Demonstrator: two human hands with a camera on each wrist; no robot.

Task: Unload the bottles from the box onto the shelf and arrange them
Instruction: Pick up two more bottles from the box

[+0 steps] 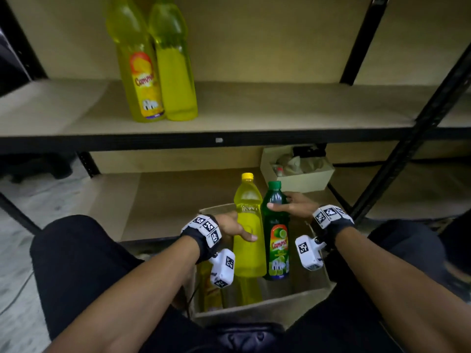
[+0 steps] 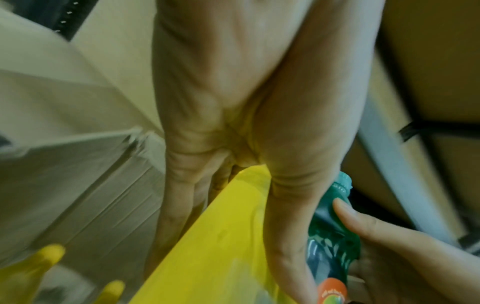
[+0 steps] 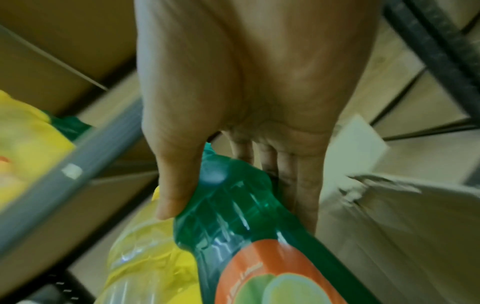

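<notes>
My left hand (image 1: 233, 229) grips a yellow bottle (image 1: 248, 225) around its middle, held upright above the cardboard box (image 1: 254, 310). My right hand (image 1: 290, 206) grips a green bottle (image 1: 276, 240) at its shoulder, right beside the yellow one. In the left wrist view the thumb (image 2: 293, 226) lies across the yellow bottle (image 2: 221, 246). In the right wrist view the thumb (image 3: 176, 181) and fingers (image 3: 298, 181) wrap the green bottle (image 3: 233, 222). Two yellow bottles (image 1: 142, 64) (image 1: 175, 67) stand side by side on the upper shelf (image 1: 254, 110). More yellow bottles (image 1: 248, 291) remain in the box.
A black metal shelf frame (image 1: 407, 138) runs diagonally at the right. A small open beige box (image 1: 300, 179) with clutter sits on the lower shelf (image 1: 165, 200) behind the bottles. My legs in dark trousers (image 1: 84, 263) flank the cardboard box.
</notes>
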